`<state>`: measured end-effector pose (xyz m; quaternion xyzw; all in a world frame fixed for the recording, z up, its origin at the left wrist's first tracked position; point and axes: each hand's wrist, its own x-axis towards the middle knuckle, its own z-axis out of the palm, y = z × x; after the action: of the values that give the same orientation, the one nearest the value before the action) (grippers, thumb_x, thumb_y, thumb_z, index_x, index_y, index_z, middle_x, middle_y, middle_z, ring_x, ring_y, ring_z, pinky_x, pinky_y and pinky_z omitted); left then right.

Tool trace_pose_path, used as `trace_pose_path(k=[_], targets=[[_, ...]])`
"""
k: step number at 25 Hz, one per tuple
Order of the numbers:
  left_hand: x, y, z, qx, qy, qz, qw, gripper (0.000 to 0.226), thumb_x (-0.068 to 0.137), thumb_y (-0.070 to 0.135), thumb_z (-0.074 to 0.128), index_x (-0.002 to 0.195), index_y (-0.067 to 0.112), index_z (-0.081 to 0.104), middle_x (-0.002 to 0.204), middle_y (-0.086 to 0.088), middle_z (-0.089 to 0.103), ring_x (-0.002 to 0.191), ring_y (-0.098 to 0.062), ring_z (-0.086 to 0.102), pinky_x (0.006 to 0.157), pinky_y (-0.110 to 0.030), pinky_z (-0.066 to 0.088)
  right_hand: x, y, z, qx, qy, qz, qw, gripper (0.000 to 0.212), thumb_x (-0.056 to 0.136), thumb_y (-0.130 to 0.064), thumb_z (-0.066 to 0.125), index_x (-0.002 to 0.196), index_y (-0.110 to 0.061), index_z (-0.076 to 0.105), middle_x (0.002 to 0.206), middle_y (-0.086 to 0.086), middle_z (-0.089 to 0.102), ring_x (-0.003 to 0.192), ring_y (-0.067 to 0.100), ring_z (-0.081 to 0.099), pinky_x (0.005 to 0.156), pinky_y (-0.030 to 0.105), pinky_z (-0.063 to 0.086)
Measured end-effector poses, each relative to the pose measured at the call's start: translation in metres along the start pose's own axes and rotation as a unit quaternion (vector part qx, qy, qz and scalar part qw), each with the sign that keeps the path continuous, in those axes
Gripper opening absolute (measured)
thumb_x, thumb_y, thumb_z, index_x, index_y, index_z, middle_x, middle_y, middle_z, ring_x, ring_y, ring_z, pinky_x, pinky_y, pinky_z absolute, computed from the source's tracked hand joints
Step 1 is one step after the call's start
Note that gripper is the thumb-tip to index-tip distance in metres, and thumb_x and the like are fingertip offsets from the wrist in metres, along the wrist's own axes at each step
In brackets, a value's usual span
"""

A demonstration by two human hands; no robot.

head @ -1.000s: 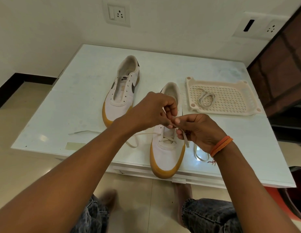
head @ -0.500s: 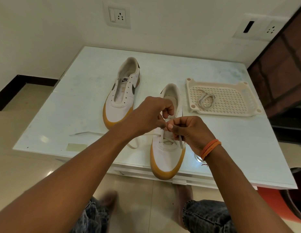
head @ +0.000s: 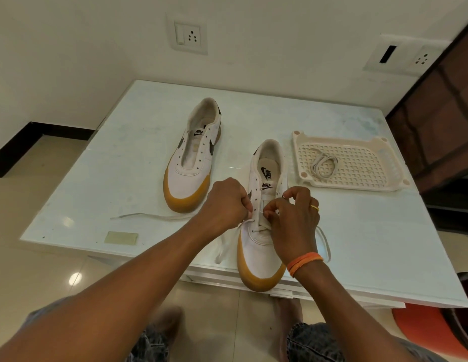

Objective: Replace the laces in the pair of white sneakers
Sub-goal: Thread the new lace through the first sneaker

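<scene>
On the left of the counter (head: 139, 163) I note the loose lace end (head: 152, 217) trailing flat, then the far sneaker (head: 192, 158), unlaced, eyelets bare. My left hand (head: 223, 205) is clenched on the lace at the near sneaker (head: 261, 231), which sits at the counter's front edge with its toe overhanging. The right hand (head: 293, 212) pinches the other run of lace at the lower eyelets, fingers curled. Only the lowest crossing appears threaded, so I judge the lacing barely begun. To do this step well: keep the lace flat, feed the tip squarely through the next eyelet, and even both ends before moving up. Right of that, a spare lace (head: 323, 163) lies coiled in the perforated tray (head: 358, 184). Room: white wall with switch plate (head: 189, 36), tiled floor (head: 32, 270) below.
</scene>
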<state>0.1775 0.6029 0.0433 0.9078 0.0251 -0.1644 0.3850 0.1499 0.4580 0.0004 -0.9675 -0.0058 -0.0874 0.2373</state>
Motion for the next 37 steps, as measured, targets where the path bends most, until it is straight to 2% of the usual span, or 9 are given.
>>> trace_pose_path(k=[8, 15, 21, 23, 27, 30, 33, 35, 37], targets=[[0.002, 0.003, 0.0, -0.104, -0.007, -0.065, 0.992, 0.007, 0.076, 0.001, 0.079, 0.081, 0.005, 0.074, 0.084, -0.017, 0.073, 0.079, -0.029, 0.073, 0.078, -0.042, 0.06, 0.002, -0.008, 0.003, -0.003, -0.037, 0.057, 0.998, 0.007, 0.088, -0.015, 0.066, 0.088, -0.022, 0.068, 0.111, 0.002, 0.037, 0.108, 0.024, 0.037, 0.088, 0.035, 0.03], [0.004, -0.006, -0.003, -0.158, -0.029, -0.066, 0.985, 0.011, 0.077, 0.003, 0.079, 0.084, -0.002, 0.073, 0.082, -0.015, 0.074, 0.078, -0.028, 0.074, 0.079, -0.044, 0.06, 0.011, -0.002, 0.008, 0.158, -0.099, 0.087, 0.979, 0.007, 0.088, -0.016, 0.068, 0.093, -0.017, 0.072, 0.109, 0.0, 0.036, 0.104, 0.017, 0.042, 0.094, 0.031, 0.042], [0.007, 0.002, -0.016, -0.004, -0.042, -0.035, 0.998, 0.004, 0.085, 0.003, 0.071, 0.088, 0.002, 0.073, 0.087, -0.012, 0.072, 0.08, -0.024, 0.072, 0.079, -0.041, 0.06, 0.029, 0.015, -0.014, 0.124, -0.157, 0.013, 0.98, 0.009, 0.091, -0.028, 0.062, 0.092, -0.034, 0.069, 0.106, -0.001, 0.047, 0.103, 0.016, 0.045, 0.094, 0.039, 0.039], [0.009, -0.003, -0.038, 0.021, -0.009, -0.047, 0.999, 0.005, 0.086, 0.001, 0.068, 0.084, 0.005, 0.072, 0.086, -0.007, 0.071, 0.081, -0.022, 0.071, 0.081, -0.038, 0.059, 0.035, 0.028, -0.025, 0.101, -0.154, -0.043, 0.982, 0.025, 0.094, -0.022, 0.056, 0.097, -0.042, 0.069, 0.098, -0.004, 0.053, 0.098, 0.017, 0.049, 0.092, 0.05, 0.04], [0.017, -0.027, -0.086, 0.081, 0.159, -0.093, 0.979, 0.015, 0.086, 0.002, 0.067, 0.075, 0.013, 0.07, 0.088, -0.009, 0.071, 0.085, -0.027, 0.07, 0.085, -0.04, 0.057, 0.041, 0.036, -0.038, 0.084, -0.187, -0.042, 0.978, 0.053, 0.093, -0.002, 0.041, 0.089, -0.049, 0.066, 0.092, -0.004, 0.055, 0.098, 0.018, 0.05, 0.084, 0.04, 0.027], [0.02, -0.035, -0.088, 0.111, 0.207, -0.104, 0.967, 0.007, 0.085, 0.005, 0.067, 0.082, 0.011, 0.068, 0.09, -0.013, 0.07, 0.085, -0.031, 0.069, 0.081, -0.04, 0.057, 0.043, 0.039, -0.038, 0.109, -0.185, -0.06, 0.975, 0.062, 0.088, 0.004, 0.039, 0.091, -0.051, 0.066, 0.09, -0.005, 0.057, 0.098, 0.018, 0.052, 0.092, 0.043, 0.033], [0.014, -0.023, -0.065, 0.176, 0.153, -0.106, 0.967, 0.035, 0.084, 0.025, 0.074, 0.109, 0.005, 0.06, 0.11, -0.015, 0.061, 0.094, -0.033, 0.064, 0.081, -0.04, 0.054, 0.046, 0.047, -0.038, 0.15, -0.174, -0.052, 0.972, 0.057, 0.086, 0.01, 0.039, 0.102, -0.033, 0.073, 0.092, -0.008, 0.059, 0.103, 0.009, 0.052, 0.102, 0.041, 0.033], [0.006, -0.007, -0.044, 0.129, 0.052, -0.121, 0.983, 0.037, 0.088, 0.038, 0.069, 0.096, 0.004, 0.058, 0.098, -0.013, 0.066, 0.075, -0.027, 0.068, 0.069, -0.035, 0.056, 0.046, 0.048, -0.039, 0.147, -0.157, -0.068, 0.974, 0.064, 0.084, 0.013, 0.039, 0.11, -0.037, 0.069, 0.094, -0.009, 0.058, 0.116, 0.012, 0.049, 0.108, 0.043, 0.028], [-0.001, 0.006, -0.021, 0.028, -0.063, -0.166, 0.984, 0.045, 0.09, 0.048, 0.061, 0.088, 0.003, 0.062, 0.078, -0.009, 0.068, 0.053, -0.019, 0.066, 0.046, -0.023, 0.052, 0.045, 0.046, -0.038, 0.099, -0.153, -0.083, 0.98, 0.071, 0.085, 0.013, 0.038, 0.121, -0.045, 0.06, 0.097, -0.008, 0.054, 0.124, 0.019, 0.043, 0.096, 0.031, 0.017]])
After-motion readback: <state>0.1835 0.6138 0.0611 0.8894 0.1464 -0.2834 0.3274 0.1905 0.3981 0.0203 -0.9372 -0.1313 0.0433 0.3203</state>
